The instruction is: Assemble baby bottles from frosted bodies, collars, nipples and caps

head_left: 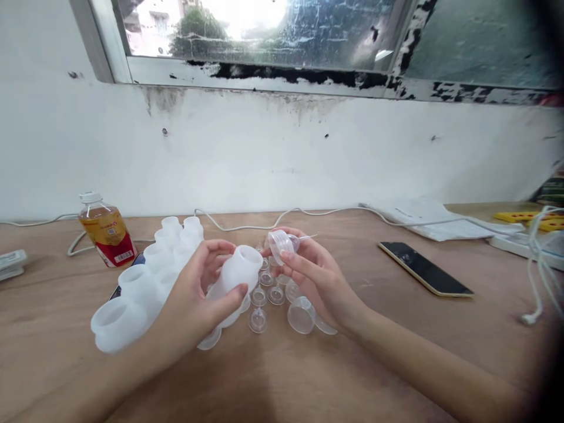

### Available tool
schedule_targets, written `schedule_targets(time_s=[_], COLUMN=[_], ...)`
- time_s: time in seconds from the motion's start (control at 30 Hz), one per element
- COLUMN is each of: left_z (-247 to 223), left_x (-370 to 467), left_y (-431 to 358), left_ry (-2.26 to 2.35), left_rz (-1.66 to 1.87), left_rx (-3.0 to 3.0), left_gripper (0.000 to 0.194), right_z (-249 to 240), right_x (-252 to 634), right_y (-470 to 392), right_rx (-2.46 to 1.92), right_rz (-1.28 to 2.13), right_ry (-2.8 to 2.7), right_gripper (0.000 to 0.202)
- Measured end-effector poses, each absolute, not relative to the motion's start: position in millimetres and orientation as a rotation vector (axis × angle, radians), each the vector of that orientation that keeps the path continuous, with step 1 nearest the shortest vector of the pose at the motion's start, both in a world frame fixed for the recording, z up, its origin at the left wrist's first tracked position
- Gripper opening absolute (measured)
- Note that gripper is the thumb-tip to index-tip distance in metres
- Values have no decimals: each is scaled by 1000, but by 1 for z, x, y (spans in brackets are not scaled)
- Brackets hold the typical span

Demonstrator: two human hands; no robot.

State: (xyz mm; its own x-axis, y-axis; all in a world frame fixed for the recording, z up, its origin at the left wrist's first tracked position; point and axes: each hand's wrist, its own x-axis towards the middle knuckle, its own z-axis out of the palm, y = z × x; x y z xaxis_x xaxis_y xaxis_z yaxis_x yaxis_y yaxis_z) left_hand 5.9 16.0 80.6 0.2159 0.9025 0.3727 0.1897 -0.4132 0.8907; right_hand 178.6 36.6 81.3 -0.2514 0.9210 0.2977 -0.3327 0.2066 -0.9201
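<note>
My left hand (207, 282) is wrapped round a frosted white plastic jar (238, 273), its round mouth tilted up toward the right. Between the thumb and fingers of my right hand (315, 270) is a clear plastic cap (278, 245) with a thin pointed stem sticking out to the right. The cap and the jar's mouth are close but apart. Below both hands lie several small clear funnel-like pieces (258, 320) and larger clear cups (301, 315). Left of my left hand stand rows of similar white jars (136, 282), partly hidden by my hand and forearm.
A drink bottle (108, 229) stands at the back left of the wooden table (282, 382). To the right lie a phone (423, 268) and a white plastic bag (423, 217). A white cable (247, 229) runs along the wall, and cords (535, 282) hang at the far right.
</note>
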Motion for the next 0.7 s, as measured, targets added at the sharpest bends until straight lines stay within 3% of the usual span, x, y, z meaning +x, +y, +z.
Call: schedule_targets(time_s=[0.33, 0.7], left_z=[66, 76], left_x=[0, -2], left_y=[19, 26], left_ry=[975, 990], left_rz=[1115, 782], left_rx=[1816, 1224], left_gripper=[27, 27], right_z=[73, 82], right_x=[186, 200], right_y=[43, 50], right_rx=[-723, -674], right_rz=[1298, 1411], right_ry=[-1769, -1938], right_gripper=[39, 43])
